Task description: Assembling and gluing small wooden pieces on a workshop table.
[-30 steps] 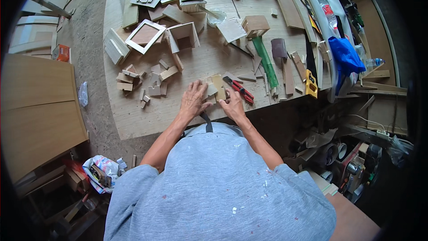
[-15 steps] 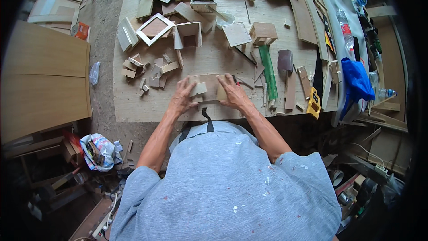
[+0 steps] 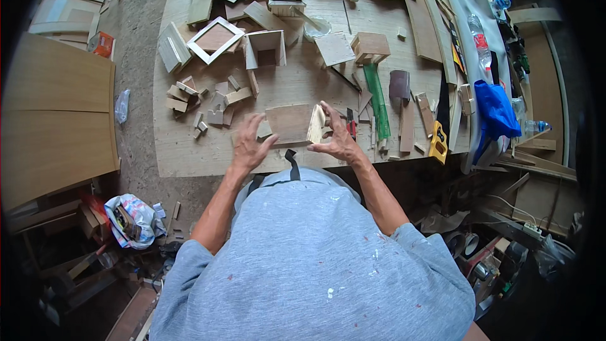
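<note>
Through the head view I see the pale wood piece [image 3: 315, 127] standing on edge at the right end of a flat brown board [image 3: 287, 124], which lies near the close edge of the desk [image 3: 208, 153]. The right hand [image 3: 341, 144] has it, thumb at the near end and forefinger at the far end. The left hand [image 3: 248, 145] is spread wide, thumb well off the other fingers, with a small block [image 3: 264, 130] just beside them; I cannot tell whether they touch it.

I judge the pale piece light, stiff and dry, hardly slippery, perhaps splintery along its rough face. I'd take it by its two ends, as here, since its narrow edge could tip. The board should be stiff too, best held by its long edges.

Compared with half a second ago, the pale piece now shows its rough face toward the left, where the right hand mostly covered it. The small block sits farther left along the board, leaving more bare wood between the hands.
</note>
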Action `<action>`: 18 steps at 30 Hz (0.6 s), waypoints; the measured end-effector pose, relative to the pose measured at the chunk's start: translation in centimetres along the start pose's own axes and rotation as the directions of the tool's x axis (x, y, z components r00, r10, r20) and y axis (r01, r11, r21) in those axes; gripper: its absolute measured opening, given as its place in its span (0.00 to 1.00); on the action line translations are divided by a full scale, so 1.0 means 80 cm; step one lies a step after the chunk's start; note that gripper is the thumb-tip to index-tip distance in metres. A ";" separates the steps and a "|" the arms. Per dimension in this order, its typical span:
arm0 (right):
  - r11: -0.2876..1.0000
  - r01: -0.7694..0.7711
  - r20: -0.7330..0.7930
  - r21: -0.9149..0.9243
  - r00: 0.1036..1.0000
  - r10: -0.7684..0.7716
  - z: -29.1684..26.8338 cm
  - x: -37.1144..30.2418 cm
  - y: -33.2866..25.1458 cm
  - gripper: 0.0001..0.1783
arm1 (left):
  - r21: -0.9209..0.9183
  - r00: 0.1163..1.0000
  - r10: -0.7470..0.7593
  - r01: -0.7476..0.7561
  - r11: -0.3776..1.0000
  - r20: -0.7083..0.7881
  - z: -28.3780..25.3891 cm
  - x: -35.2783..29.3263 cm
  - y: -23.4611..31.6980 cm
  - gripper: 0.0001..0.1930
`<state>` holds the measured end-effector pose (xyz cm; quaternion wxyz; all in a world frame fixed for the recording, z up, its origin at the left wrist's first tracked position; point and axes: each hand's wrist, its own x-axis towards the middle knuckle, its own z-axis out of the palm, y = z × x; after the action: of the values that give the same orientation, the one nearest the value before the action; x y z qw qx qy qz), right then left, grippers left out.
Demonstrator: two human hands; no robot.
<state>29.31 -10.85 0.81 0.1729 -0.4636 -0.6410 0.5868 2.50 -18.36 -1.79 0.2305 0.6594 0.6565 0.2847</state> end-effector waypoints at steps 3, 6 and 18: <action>0.963 0.117 -0.155 -0.244 0.975 -0.158 0.031 0.008 0.001 0.68 | -0.572 0.904 -0.242 0.413 0.709 0.353 0.013 0.031 0.062 0.29; 0.902 0.137 -0.250 -0.409 0.934 -0.255 0.059 0.024 0.003 0.64 | -0.709 0.847 -0.203 0.525 0.471 0.492 0.037 0.035 0.037 0.22; 0.911 0.013 -0.472 -0.411 0.853 -0.225 -0.066 0.125 -0.016 0.22 | -0.676 0.845 -0.384 0.530 0.511 0.372 0.018 0.019 -0.018 0.18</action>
<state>27.76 0.37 0.05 0.2758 -0.5855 -0.7048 0.2905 2.35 -16.69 -3.72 0.6075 0.3256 0.6029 0.4019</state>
